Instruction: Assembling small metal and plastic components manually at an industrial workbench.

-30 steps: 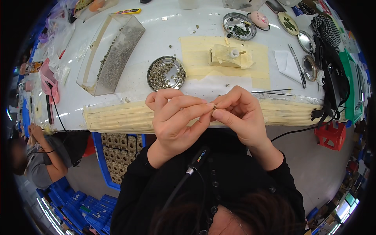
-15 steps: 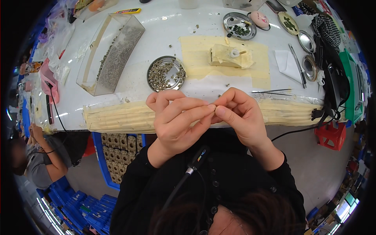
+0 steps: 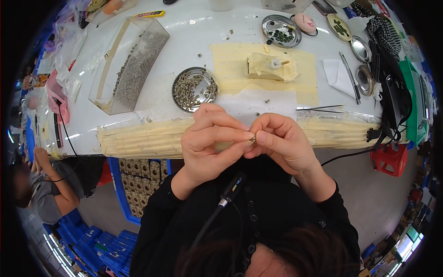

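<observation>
Above the table's padded front edge, the fingertips of both my hands meet. My left hand [image 3: 208, 144] is closed in a pinch, and my right hand [image 3: 287, 144] also pinches with thumb and forefinger. Between them sits a tiny piece [image 3: 253, 139], mostly covered by the fingers; its exact kind is too small to make out. Just beyond my left hand lies a round metal dish [image 3: 196, 85] with many small grey-green pieces heaped mainly along its left side. Past my right hand, a block wrapped in cream tape [image 3: 258, 69] carries a white knob with a short stick.
A long clear bin [image 3: 102, 69] of small grey pieces stands at the left. Tweezers [image 3: 318, 109] lie right of my hands. Farther back is a metal plate [image 3: 281, 42] with dark green bits. A red stool [image 3: 390, 160] stands below right; another person [image 3: 55, 187] sits at left.
Both hands have come down slightly toward my body, still joined at the fingertips. The tiny piece shows a little more between them. The dish and bin stay where they were.
</observation>
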A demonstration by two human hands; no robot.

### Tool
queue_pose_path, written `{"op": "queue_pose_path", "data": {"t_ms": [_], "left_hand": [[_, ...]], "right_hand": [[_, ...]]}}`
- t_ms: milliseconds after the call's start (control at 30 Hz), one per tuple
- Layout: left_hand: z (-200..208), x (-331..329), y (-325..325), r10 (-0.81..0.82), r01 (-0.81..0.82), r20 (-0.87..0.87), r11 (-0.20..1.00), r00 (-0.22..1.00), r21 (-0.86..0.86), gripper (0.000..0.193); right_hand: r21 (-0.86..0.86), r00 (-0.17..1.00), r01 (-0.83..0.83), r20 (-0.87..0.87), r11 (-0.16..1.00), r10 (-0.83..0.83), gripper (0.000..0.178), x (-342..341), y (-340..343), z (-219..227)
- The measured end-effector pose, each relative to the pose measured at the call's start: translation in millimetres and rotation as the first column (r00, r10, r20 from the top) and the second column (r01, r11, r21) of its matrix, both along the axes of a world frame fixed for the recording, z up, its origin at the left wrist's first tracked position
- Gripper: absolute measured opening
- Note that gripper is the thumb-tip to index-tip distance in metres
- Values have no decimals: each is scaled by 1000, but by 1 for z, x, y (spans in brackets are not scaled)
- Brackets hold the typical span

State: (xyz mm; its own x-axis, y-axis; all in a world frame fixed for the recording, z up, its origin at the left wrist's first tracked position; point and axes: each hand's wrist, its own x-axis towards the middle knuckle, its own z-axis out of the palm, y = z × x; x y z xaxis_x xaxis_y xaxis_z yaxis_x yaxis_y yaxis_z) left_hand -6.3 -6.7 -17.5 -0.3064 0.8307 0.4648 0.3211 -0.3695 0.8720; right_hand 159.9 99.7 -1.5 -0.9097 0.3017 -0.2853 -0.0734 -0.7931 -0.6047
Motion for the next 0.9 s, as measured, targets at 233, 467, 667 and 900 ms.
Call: {"op": "queue_pose_path", "data": {"t_ms": [233, 467, 667, 900], "left_hand": [[6, 2, 2, 126, -126, -189, 992, 974, 12, 23], [7, 3, 1, 230, -223, -340, 973, 912, 62, 23], [4, 3, 2, 147, -142, -224, 989, 963, 36, 25], [5, 2, 4, 142, -134, -250, 990, 958, 48, 30]], "right_hand": [[107, 998, 52, 27, 993, -55, 14, -3, -1, -2], [214, 989, 147, -30, 966, -144, 11, -4, -7, -4], [93, 996, 81, -44, 992, -78, 10, -3, -2, -6], [193, 997, 70, 4, 979, -73, 11, -1, 2, 2]]}}
